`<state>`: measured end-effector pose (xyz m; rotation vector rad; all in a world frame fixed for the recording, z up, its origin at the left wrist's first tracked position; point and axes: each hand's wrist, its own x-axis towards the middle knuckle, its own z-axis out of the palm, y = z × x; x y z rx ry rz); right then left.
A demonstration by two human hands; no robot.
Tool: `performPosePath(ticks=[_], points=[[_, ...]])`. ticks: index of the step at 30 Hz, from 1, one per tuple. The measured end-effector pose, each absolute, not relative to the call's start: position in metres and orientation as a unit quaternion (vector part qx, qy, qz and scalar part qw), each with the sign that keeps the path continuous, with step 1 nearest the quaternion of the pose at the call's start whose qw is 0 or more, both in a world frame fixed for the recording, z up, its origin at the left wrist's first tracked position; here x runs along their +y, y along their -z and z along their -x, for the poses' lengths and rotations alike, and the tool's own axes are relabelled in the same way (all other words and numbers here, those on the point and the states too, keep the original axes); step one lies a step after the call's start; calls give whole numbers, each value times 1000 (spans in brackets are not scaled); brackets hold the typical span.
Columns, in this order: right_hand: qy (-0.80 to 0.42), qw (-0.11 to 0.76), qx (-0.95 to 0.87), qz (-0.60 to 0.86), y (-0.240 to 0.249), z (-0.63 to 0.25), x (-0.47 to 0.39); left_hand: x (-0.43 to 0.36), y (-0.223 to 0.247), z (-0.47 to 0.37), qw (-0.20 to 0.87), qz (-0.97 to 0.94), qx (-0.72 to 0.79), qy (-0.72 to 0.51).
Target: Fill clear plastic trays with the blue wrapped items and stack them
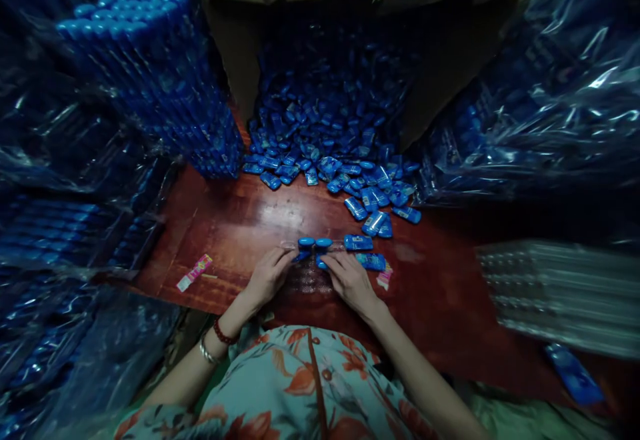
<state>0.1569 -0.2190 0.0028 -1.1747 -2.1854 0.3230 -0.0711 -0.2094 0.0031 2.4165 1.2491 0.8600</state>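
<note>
In front of my body lies a clear plastic tray [310,285]. Two small blue packs [315,243] stand side by side at its far end. My left hand [271,277] has its fingers closed on another blue pack [302,255] at the tray's left side. From the right, my right hand [350,281] grips a blue pack [321,262] with its fingertips, partly covering it. Just beyond that hand, two loose blue packs [359,243] lie on the table.
A cardboard box [235,60] opens towards me, with a heap of blue packs [330,133] spilling onto the red-brown table [225,207]. Tall stacks of blue packs [165,73] stand left. Stacked clear trays [560,293] lie right. A pink wrapper [195,272] rests left.
</note>
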Motion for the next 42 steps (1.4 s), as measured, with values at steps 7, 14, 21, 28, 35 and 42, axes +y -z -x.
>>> performPosePath(ticks=[7, 14, 21, 28, 35, 42], points=[[-112, 220, -857, 453, -15, -156, -222, -206, -16, 73, 57, -913, 366, -170], [-78, 38, -857, 508, -38, -130, -214, -201, -35, 47, 69, -928, 364, -41], [1, 109, -839, 533, -22, -139, -231, -201, -21, 56, -24, -902, 406, -143], [32, 111, -690, 715, -7, -203, -242, -183, -53, -4, 49, -877, 440, -188], [-56, 156, -679, 715, 4, -240, -247, -147, -51, -112, 118, -882, 455, 28], [-304, 363, -440, 763, 2, -255, -286, -183, -46, -97, 184, -912, 366, -24]])
